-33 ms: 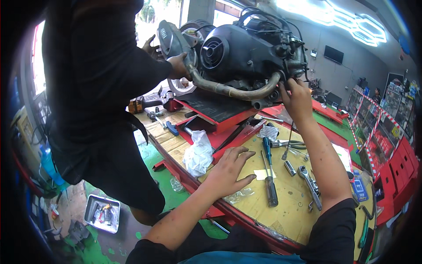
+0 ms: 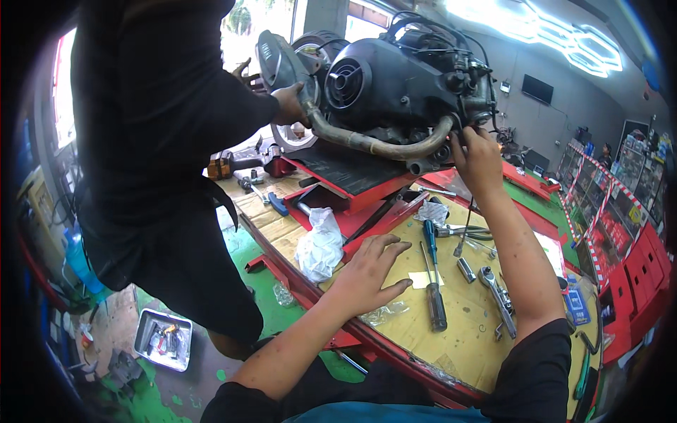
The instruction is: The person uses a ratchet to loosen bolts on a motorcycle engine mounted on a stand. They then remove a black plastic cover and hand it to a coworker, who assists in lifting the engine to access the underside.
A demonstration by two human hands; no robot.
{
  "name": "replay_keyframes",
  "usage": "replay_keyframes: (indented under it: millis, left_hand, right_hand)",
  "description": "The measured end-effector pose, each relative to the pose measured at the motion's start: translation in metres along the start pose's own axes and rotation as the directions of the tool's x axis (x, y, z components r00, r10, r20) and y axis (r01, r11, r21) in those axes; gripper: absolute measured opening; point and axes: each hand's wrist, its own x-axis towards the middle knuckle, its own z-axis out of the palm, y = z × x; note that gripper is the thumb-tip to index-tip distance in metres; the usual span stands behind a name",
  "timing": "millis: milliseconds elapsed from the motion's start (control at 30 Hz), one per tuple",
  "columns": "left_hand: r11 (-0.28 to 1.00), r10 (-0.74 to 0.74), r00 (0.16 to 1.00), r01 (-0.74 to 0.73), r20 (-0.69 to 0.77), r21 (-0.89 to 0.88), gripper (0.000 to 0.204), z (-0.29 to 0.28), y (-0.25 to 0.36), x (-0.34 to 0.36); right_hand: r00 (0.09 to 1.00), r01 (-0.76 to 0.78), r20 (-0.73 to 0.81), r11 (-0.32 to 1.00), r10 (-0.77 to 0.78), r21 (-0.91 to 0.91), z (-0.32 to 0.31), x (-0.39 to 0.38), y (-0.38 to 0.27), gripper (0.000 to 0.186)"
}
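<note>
A scooter engine (image 2: 395, 84) sits on a red lift stand with a black pad (image 2: 345, 169). A bent metal exhaust pipe (image 2: 374, 146) runs along its side. My right hand (image 2: 481, 158) reaches up to the pipe's end at the engine, fingers closed in a pinch; what they hold is hidden. Below that hand hangs a thin dark rod or cable (image 2: 466, 222). Over the bench's near edge, my left hand (image 2: 367, 275) is open and holds nothing, fingers spread, beside a crumpled white plastic bag (image 2: 321, 243). Screwdrivers (image 2: 436, 307) lie to its right.
At the left stands a co-worker in black, whose hand (image 2: 289, 104) grips the exhaust's muffler (image 2: 276, 60). On the yellow bench top (image 2: 395, 345) lie a ratchet (image 2: 497, 299), a socket (image 2: 466, 269) and a blue packet (image 2: 577, 303). A metal tray (image 2: 163, 340) with parts sits on the floor.
</note>
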Motion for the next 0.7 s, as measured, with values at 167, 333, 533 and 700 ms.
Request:
replay_keyframes:
  millis: [167,333,533,700]
  left_hand:
    - [1.000,-0.024,1.000,0.024,0.008,-0.009,0.066,-0.001,0.001,0.000]
    - [0.999,0.037,0.998,-0.036,-0.058,0.009,0.062,-0.002,0.002,-0.001]
    - [0.951,0.304,0.888,-0.303,-0.346,0.060,0.050,-0.042,0.024,0.029]
    - [0.933,0.361,0.815,-0.310,-0.454,0.185,0.046,-0.089,0.014,0.117]
  right_hand:
    - [0.995,0.030,0.097,0.987,-0.015,-0.161,0.004,0.003,0.004,0.023]
    - [0.963,-0.079,0.244,0.987,0.111,-0.138,-0.004,0.007,-0.008,0.027]
    - [0.954,-0.094,0.266,0.979,0.141,-0.182,-0.006,0.004,-0.005,0.033]
    - [0.944,-0.091,0.287,0.967,0.160,-0.240,-0.014,-0.002,-0.002,0.038]
